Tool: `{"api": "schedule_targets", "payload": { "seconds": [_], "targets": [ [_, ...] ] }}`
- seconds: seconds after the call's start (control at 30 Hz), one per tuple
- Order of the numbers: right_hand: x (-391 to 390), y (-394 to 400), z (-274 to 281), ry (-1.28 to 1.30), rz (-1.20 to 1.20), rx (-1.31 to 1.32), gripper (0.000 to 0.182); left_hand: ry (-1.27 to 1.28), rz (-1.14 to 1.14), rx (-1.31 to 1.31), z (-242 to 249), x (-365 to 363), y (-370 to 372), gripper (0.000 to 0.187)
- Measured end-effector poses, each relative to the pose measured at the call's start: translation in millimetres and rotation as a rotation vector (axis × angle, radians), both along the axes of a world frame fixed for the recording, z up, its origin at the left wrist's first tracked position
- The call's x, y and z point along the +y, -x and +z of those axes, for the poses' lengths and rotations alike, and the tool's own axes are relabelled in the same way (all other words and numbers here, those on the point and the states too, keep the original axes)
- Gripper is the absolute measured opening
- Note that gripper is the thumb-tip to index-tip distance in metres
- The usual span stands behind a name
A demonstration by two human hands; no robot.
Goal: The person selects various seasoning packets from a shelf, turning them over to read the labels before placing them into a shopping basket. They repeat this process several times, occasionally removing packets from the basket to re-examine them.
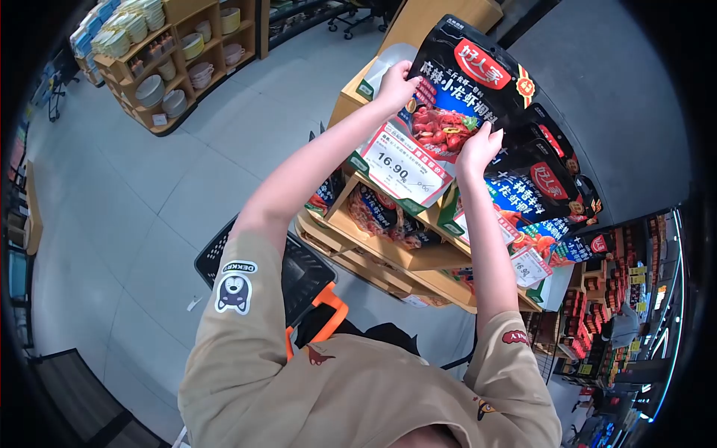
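Note:
Both my hands grip a black and blue crayfish seasoning pouch [455,82], tilted, above the top shelf of a wooden display stand [418,257]. My left hand [397,89] is closed on its left edge. On the lower right edge, my right hand [479,151] is closed too, thumb on the front. Just below the pouch, a price card [403,166] reading 16.90 hangs at the front of the shelf. Right of my right hand stand similar seasoning pouches [545,175] in a row, with another price card [532,265] before them.
A black shopping basket [302,280] with an orange handle is beside the stand, partly behind my left arm. More pouches [388,216] lie on the lower shelf. Across the tiled floor [164,216] stands a wooden shelf unit [183,67] with bowls. A grey column [612,97] rises behind the stand.

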State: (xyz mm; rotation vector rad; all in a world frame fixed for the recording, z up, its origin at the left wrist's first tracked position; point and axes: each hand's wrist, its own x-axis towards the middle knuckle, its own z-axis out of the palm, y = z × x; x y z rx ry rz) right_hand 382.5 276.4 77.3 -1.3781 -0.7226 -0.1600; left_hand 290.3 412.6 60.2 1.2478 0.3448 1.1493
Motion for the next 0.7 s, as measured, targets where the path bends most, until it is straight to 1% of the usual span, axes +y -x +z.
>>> {"api": "schedule_targets", "payload": {
  "seconds": [0.07,0.1,0.13,0.2,0.23,0.27,0.33,0.4,0.43,0.47,0.53,0.57,0.63,0.7],
  "targets": [
    [2.3,-3.7,-9.2,-0.038,-0.012,0.012,0.021,-0.050,0.060,0.178,-5.2,7.6,-5.2,0.013],
    [0.3,-0.9,-8.9,-0.032,0.013,0.027,0.025,-0.089,0.081,0.208,-8.8,10.0,-6.4,0.016],
    [-2.0,-0.2,-8.6,-0.028,0.013,0.026,0.025,-0.085,0.081,0.207,-12.2,11.7,-7.9,0.016],
    [-5.6,-0.9,-7.8,0.088,0.043,0.134,0.032,-0.135,0.084,0.271,-13.6,14.4,-7.0,0.018],
    [-3.4,-9.2,-13.4,0.166,0.006,0.075,0.038,-0.137,0.078,0.273,-11.6,15.0,-6.6,0.018],
    [-3.4,-13.1,-17.5,0.215,-0.032,0.061,0.039,-0.127,0.070,0.268,-10.0,15.0,-5.9,0.019],
    [-13.7,9.2,4.8,0.232,0.000,0.241,0.022,-0.105,0.054,0.258,-11.8,14.1,-6.8,0.020],
    [-17.0,-7.0,13.7,0.294,0.305,0.511,0.019,-0.160,0.094,0.325,-11.6,17.7,-6.3,0.017],
    [-17.6,-4.8,17.9,0.142,0.368,0.683,0.016,-0.174,0.111,0.367,-10.6,18.0,-4.6,0.016],
    [-20.9,-4.6,25.5,0.150,0.420,0.763,0.028,-0.189,0.130,0.408,-9.0,17.3,-2.5,0.015],
    [-25.3,8.1,44.3,0.159,0.393,0.953,0.036,-0.187,0.200,0.432,-9.3,15.9,-3.7,0.014],
    [-29.3,7.2,46.8,0.153,0.394,0.953,0.036,-0.176,0.208,0.428,-8.7,15.6,-3.7,0.014],
    [-36.6,6.4,50.7,0.143,0.649,1.178,0.046,-0.165,0.207,0.417,-7.8,18.7,-2.4,0.014],
    [-39.5,2.1,44.3,0.170,0.683,1.141,0.044,-0.151,0.232,0.437,-8.6,19.4,-2.6,0.014]
  ]
}}
